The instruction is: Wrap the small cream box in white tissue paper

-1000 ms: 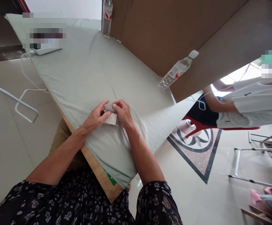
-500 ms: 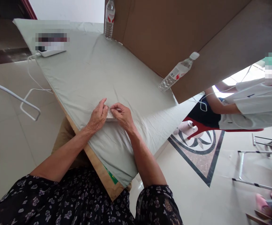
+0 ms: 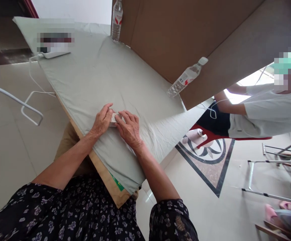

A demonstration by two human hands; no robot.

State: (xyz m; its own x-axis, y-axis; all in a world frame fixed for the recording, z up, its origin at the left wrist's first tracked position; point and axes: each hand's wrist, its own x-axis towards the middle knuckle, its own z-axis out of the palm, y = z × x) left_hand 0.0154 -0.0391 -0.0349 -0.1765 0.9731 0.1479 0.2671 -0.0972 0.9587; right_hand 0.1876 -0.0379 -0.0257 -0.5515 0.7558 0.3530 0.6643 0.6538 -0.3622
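Along my feed's lower edge, clothing: I see a black floral top (image 3: 67,214), its sleeves ending near the elbows.
Table corner: bare wood (image 3: 117,201) points back toward the wearer, a green patch showing beside it under the pale cloth (image 3: 97,73).
Left hand: I make out the left hand (image 3: 102,119) closed about the left end of a small box (image 3: 113,119), fingers curved against it; its thumb I can't see clearly.
Right hand: from the other end, the right hand (image 3: 129,129) grips the same box, fingertips on its top and thumb along the near side.
Small box: between both hands, just above or on the cloth, I can't tell which; mostly covered by fingers, its visible top is whitish.
Bottles: one clear bottle (image 3: 187,77) slants in my view at the near end of a brown cardboard panel (image 3: 165,36); another bottle (image 3: 117,21) is upright at its far end.
White device: far left on the cloth, partly blurred, a white device (image 3: 56,54) with a cable (image 3: 34,77).
Beyond the panel: to the right, I see a person in a white shirt (image 3: 273,110) on a red seat (image 3: 250,138).
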